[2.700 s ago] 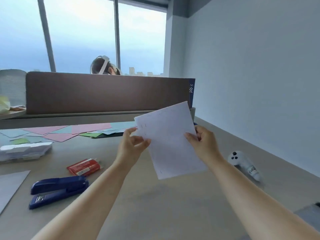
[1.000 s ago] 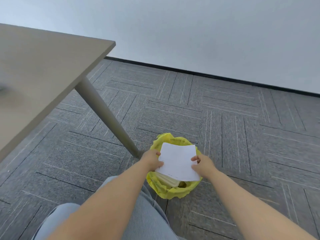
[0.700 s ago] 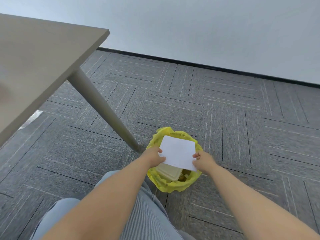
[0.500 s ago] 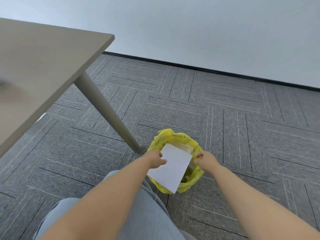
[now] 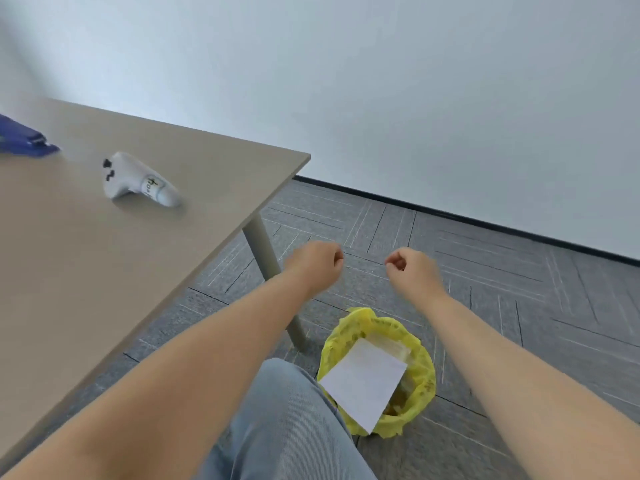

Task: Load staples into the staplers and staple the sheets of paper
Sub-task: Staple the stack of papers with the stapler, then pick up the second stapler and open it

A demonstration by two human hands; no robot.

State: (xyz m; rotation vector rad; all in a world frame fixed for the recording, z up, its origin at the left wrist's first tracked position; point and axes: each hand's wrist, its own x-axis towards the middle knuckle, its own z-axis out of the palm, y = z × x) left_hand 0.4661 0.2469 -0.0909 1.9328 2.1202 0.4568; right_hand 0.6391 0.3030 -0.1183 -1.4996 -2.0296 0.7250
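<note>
On the far left edge of the table (image 5: 145,258) lies the blue stapler (image 5: 24,142), its long axis running left to right. Our left hand (image 5: 313,266) is nearer it than our right hand (image 5: 412,270); both are loosely clenched, holding nothing, while the sheet of paper (image 5: 363,384) rests in the yellow bin (image 5: 420,382) below.

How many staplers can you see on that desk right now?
1: a blue stapler at the desk's far left edge, partly cut off by the frame. Others may lie out of view.

Pale wall (image 5: 381,81), grey carpet (image 5: 519,306) (patterned), beige table (image 5: 86,271).
</note>
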